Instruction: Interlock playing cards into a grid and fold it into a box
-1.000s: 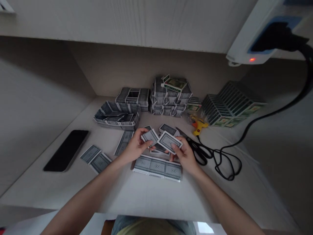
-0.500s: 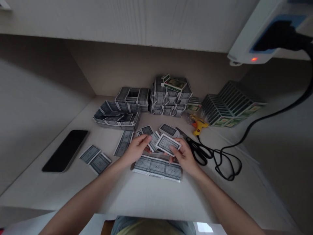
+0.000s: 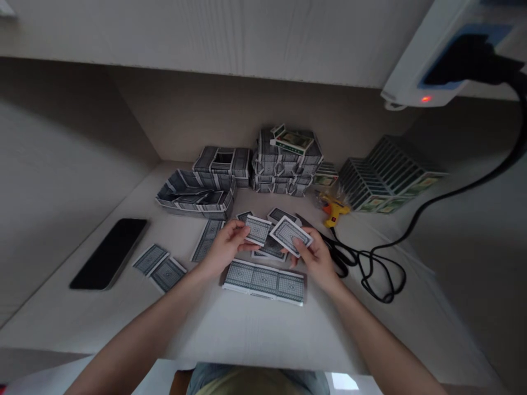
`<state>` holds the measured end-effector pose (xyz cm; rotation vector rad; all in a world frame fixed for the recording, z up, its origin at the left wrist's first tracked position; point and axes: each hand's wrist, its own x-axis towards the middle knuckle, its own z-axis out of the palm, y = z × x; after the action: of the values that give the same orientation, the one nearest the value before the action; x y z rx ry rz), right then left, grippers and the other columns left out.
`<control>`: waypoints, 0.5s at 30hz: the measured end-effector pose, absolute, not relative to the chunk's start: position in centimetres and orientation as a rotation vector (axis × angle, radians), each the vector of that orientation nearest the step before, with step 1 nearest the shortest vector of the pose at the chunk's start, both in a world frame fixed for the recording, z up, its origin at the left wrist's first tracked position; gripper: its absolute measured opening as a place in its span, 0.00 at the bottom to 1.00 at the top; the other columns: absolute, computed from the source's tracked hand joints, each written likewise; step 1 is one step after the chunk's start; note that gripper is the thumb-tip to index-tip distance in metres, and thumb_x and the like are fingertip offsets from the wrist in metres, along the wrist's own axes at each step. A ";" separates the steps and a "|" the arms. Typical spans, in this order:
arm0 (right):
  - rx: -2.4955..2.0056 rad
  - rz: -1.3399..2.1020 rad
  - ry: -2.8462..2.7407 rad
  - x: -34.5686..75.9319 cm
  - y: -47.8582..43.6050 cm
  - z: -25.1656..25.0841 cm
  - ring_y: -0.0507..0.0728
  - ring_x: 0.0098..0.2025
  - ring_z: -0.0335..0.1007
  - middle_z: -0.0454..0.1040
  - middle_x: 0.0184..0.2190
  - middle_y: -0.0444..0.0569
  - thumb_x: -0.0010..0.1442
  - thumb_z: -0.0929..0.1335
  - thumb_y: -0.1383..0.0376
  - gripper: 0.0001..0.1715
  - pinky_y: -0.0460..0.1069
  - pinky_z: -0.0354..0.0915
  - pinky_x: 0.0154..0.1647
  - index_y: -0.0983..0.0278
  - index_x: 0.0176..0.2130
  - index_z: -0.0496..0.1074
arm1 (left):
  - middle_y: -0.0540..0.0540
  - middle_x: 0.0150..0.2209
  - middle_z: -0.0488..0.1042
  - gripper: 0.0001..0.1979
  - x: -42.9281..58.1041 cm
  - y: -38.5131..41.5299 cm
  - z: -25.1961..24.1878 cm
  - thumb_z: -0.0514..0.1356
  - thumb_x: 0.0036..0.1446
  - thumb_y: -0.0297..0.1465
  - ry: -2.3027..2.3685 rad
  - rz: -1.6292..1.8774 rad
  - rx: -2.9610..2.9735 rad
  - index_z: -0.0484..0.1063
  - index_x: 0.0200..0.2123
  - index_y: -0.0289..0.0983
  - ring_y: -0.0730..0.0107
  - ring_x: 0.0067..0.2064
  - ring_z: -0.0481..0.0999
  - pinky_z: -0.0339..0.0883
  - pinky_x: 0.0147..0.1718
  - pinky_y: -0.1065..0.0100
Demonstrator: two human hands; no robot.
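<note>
Pinched above the bench [image 3: 251, 332], at the dial's centre: folded-looking playing card [image 3: 258, 230] in left hand [image 3: 228, 245], flat playing card [image 3: 290, 235] in right hand [image 3: 319, 258].
Hold each narrow grip near the edges, without bowing either. Count one three-panel card strip [image 3: 263, 280] at six o'clock, one phone [image 3: 109, 253] at nine, one open card basket [image 3: 212, 210] at ten, one glue gun [image 3: 336, 208] at two.
</note>
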<state>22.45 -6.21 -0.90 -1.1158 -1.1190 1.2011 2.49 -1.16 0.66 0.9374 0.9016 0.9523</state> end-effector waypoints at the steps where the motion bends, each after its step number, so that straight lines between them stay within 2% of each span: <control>1: -1.115 1.212 -1.117 22.4 -6.2 -0.9 0.49 0.14 0.64 0.76 0.25 0.43 0.53 0.67 0.53 0.20 0.45 0.62 0.16 0.61 0.39 0.58 | 0.51 0.29 0.74 0.14 2.5 -1.2 0.6 0.62 0.47 0.36 0.901 0.954 0.939 0.60 0.31 0.36 0.70 0.31 0.77 0.74 0.34 0.65; 6: -1.124 1.306 -1.161 22.3 -6.4 -1.2 0.50 0.15 0.65 0.75 0.26 0.44 0.55 0.66 0.54 0.17 0.47 0.62 0.17 0.59 0.38 0.58 | 0.53 0.28 0.72 0.14 2.7 -1.3 0.5 0.62 0.48 0.37 0.915 0.950 0.994 0.60 0.31 0.36 0.71 0.30 0.76 0.73 0.33 0.65; 9: -1.121 1.360 -1.197 22.3 -6.5 -1.3 0.50 0.15 0.64 0.74 0.25 0.43 0.55 0.66 0.54 0.16 0.46 0.61 0.16 0.59 0.38 0.58 | 0.55 0.26 0.70 0.15 2.7 -1.5 0.3 0.61 0.49 0.38 0.906 0.889 1.126 0.58 0.33 0.38 0.73 0.25 0.75 0.72 0.27 0.68; 10: -1.120 1.381 -1.206 22.3 -6.6 -1.3 0.50 0.15 0.63 0.73 0.25 0.43 0.55 0.65 0.54 0.15 0.46 0.60 0.16 0.59 0.38 0.58 | 0.56 0.23 0.68 0.15 2.7 -1.6 0.2 0.60 0.50 0.38 0.907 0.847 1.202 0.57 0.33 0.38 0.75 0.22 0.73 0.69 0.22 0.71; 12: -1.118 1.430 -1.227 22.2 -6.7 -1.2 0.49 0.14 0.61 0.72 0.24 0.41 0.56 0.64 0.53 0.16 0.45 0.56 0.14 0.58 0.38 0.57 | 0.60 0.18 0.62 0.13 2.6 -1.8 0.0 0.58 0.52 0.38 0.926 0.772 1.357 0.56 0.33 0.39 0.80 0.14 0.64 0.58 0.12 0.78; 14: -1.124 1.477 -1.254 22.0 -6.8 -0.9 0.47 0.12 0.56 0.71 0.23 0.41 0.56 0.63 0.52 0.16 0.43 0.51 0.12 0.58 0.39 0.57 | 0.62 0.17 0.56 0.12 2.6 -1.9 -0.2 0.56 0.55 0.39 0.942 0.763 1.443 0.54 0.32 0.39 0.85 0.11 0.56 0.47 0.08 0.80; 15: -1.130 1.493 -1.267 21.9 -6.9 -0.8 0.47 0.11 0.54 0.70 0.22 0.40 0.57 0.63 0.52 0.16 0.43 0.48 0.11 0.58 0.39 0.57 | 0.62 0.19 0.55 0.12 2.6 -1.9 -0.2 0.55 0.55 0.39 0.940 0.784 1.450 0.53 0.31 0.39 0.86 0.11 0.54 0.46 0.08 0.80</control>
<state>21.86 -6.87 -0.82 -1.1299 -1.2670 1.4928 2.56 -1.85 -0.23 1.4495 0.9398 0.7841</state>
